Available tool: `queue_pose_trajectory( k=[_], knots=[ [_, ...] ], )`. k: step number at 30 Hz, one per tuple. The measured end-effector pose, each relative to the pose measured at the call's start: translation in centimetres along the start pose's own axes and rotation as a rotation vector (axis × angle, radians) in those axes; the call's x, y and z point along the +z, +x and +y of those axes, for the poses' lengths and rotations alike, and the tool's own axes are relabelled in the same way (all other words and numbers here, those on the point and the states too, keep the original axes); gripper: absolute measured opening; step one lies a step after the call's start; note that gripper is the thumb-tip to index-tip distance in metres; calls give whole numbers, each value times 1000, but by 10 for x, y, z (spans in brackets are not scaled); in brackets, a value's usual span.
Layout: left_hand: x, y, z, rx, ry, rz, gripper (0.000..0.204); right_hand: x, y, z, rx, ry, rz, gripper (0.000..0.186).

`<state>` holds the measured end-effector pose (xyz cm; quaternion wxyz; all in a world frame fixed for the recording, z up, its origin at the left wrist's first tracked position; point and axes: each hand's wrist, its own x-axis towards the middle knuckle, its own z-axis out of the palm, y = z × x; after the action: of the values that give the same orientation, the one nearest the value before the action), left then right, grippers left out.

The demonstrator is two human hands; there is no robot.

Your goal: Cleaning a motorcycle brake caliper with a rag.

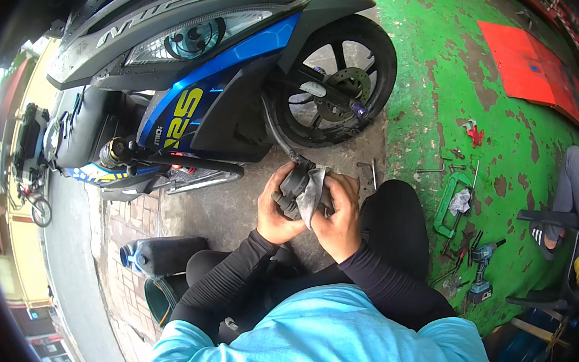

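Between my hands is a dark brake caliper (pixel 293 183), hanging off the front wheel at the end of a black hose (pixel 278 131). My left hand (pixel 276 209) wraps around its left side. In my right hand (pixel 341 216) is a grey, dirty rag (pixel 311 196), pressed against the caliper's right side. The fingertips of both hands are partly hidden behind the part and the cloth. Just beyond stands the scooter's front wheel (pixel 383 76) with its brake disc (pixel 348 90) uncovered.
A blue and black scooter (pixel 231 61) fills the upper left. On the green floor to the right lie a green clamp-like frame (pixel 447 217), a cordless drill (pixel 482 267), a red-handled tool (pixel 473 133) and several hand tools. A dark jug (pixel 168 253) is near my left knee. Another person's leg (pixel 567 193) shows far right.
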<state>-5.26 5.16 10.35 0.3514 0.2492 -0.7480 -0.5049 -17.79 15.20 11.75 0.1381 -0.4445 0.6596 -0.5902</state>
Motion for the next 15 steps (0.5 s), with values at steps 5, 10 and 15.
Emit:
queue_pose_trajectory(
  k=[5,10,15],
  knots=[
    [-6,-2,11,122,254,18,93,3,-4,12,90,287,-95,30],
    [1,-10,27,189,311,119,86,13,0,5,299,758,-178,22],
    [-14,-18,34,225,474,105,91,26,8,-19,834,1323,-138,22]
  ],
)
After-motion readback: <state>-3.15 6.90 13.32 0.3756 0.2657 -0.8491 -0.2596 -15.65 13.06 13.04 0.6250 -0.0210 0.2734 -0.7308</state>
